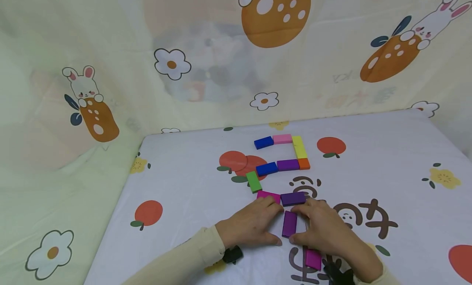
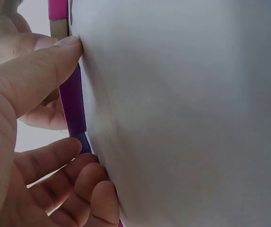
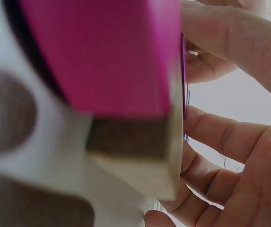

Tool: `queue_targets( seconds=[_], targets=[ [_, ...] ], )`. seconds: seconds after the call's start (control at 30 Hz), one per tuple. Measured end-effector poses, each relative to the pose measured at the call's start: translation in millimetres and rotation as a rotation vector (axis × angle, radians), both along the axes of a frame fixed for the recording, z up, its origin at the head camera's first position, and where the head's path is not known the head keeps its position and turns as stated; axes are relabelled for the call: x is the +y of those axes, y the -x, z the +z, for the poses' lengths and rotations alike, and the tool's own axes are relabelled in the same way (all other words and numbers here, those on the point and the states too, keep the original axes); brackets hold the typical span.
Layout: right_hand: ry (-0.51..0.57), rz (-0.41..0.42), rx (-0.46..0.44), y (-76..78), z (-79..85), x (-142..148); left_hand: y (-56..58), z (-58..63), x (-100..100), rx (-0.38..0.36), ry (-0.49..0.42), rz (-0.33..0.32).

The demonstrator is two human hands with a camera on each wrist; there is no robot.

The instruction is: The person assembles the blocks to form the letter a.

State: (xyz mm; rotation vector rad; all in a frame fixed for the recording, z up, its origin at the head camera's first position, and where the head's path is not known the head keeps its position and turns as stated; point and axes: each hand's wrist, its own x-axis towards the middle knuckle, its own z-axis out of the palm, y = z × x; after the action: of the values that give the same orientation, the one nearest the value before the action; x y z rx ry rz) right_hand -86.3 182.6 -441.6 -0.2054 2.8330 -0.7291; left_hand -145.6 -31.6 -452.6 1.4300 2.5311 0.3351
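A purple block lies on the white cloth between the two hands, its long side pointing toward the wearer. My right hand holds it from the right, index fingertip at its far end and thumb at its near end. On the other side, my left hand has its fingers spread beside the block. Its thumb is apart from its fingers, and the fingertips partly cover a magenta block. A dark purple block lies just beyond the held one. Nearer me, a second magenta block sits by the right wrist.
A winding row of blocks runs farther back: a green block, blue block, purple block, orange block, yellow block, pink block and another blue block. A patterned cloth wall rises behind.
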Motion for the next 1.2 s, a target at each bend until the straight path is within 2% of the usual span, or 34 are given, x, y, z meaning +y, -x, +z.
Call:
queue_targets(
  seconds=[0.3, 0.53, 0.7, 1.0, 1.2],
  targets=[
    [0.031, -0.061, -0.043, 3.0, 1.7, 11.0, 0.1, -0.4, -1.4, 0.012, -0.021, -0.005],
    [0.123, 0.045, 0.01, 1.2, 0.3, 17.7, 0.3, 0.1, -1.7, -0.008, -0.015, -0.005],
    [0.133, 0.085, -0.022, 3.1, 2.4, 19.9, 0.1, 0.4, -2.1, -0.009, -0.007, -0.005],
    [0.068, -0.022, -0.079, 5.7, 3.4, 26.9, -0.5, 1.4, -1.3, -0.016, 0.002, -0.002],
    [0.083, -0.033, -0.092, 7.6, 3.1, 35.1, -0.9, 1.8, -1.3, -0.03, 0.011, 0.012]
  ],
)
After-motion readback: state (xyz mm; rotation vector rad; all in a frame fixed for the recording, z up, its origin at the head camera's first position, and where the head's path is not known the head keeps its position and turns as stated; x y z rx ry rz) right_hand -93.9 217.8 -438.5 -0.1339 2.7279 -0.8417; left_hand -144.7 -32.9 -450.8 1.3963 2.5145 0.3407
